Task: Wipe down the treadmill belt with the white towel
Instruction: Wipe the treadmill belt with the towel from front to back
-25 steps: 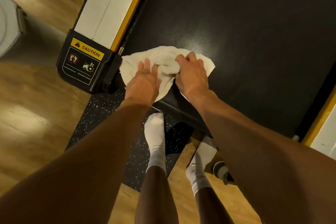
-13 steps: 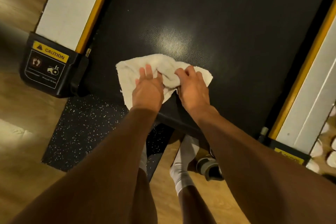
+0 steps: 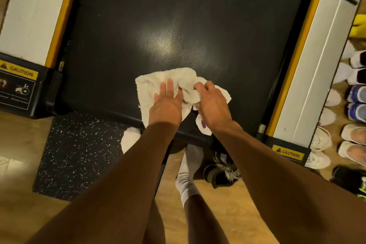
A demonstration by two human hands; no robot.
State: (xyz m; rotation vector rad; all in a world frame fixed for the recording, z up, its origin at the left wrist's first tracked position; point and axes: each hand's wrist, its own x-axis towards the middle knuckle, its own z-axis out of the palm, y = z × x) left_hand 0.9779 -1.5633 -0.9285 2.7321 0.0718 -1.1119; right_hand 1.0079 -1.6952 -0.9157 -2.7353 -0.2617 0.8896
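At the near edge of the treadmill belt (image 3: 178,16), one white towel (image 3: 150,85) lies under two hands: the left hand (image 3: 167,105) presses flat, fingers straight; the right hand (image 3: 213,105) grips its bunched folds.

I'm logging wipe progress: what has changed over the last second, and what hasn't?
The white towel slid rightward along the rear edge of the treadmill belt, from beside the left caution cap to about mid-belt, both hands travelling with it. Nothing was let go. Unchanged: the left hand presses flat on the towel, the right hand grips its bunched part.
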